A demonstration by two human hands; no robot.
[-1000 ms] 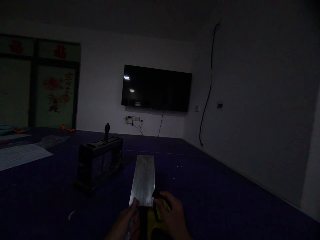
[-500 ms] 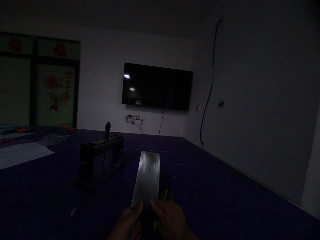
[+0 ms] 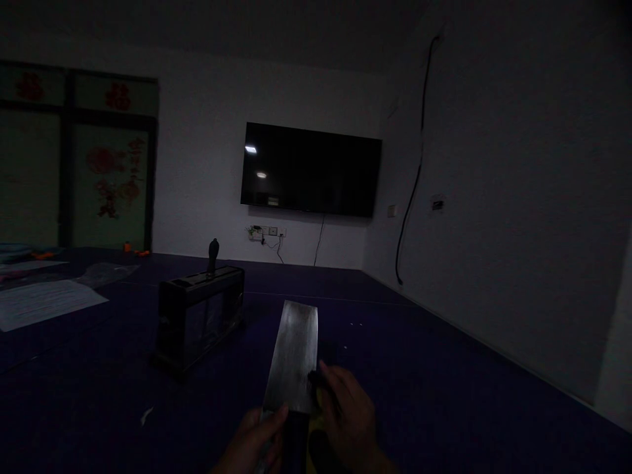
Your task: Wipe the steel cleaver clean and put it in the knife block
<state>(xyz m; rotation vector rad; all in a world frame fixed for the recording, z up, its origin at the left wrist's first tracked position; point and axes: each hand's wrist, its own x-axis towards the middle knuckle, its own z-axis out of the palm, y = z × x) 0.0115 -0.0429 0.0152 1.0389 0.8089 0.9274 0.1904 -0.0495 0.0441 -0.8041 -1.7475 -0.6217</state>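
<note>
A broad steel cleaver (image 3: pixel 292 355) lies flat in front of me, blade pointing away. My left hand (image 3: pixel 251 442) is closed round its dark handle at the bottom of the view. My right hand (image 3: pixel 348 418) rests against the blade's right edge, fingers curled on a yellow and black pad, probably a sponge (image 3: pixel 316 388). A dark knife block (image 3: pixel 197 315) stands a little beyond and to the left, with one black knife handle (image 3: pixel 212 253) sticking up from it.
The room is dim. A dark blue surface (image 3: pixel 444 395) stretches to the white walls. A black television (image 3: pixel 310 170) hangs on the far wall above sockets. Pale sheets (image 3: pixel 44 299) lie at the left. A window with red decorations (image 3: pixel 111 174) is at the far left.
My right hand has slid forward along the blade's right edge with the pad. The cleaver has shifted slightly to the right.
</note>
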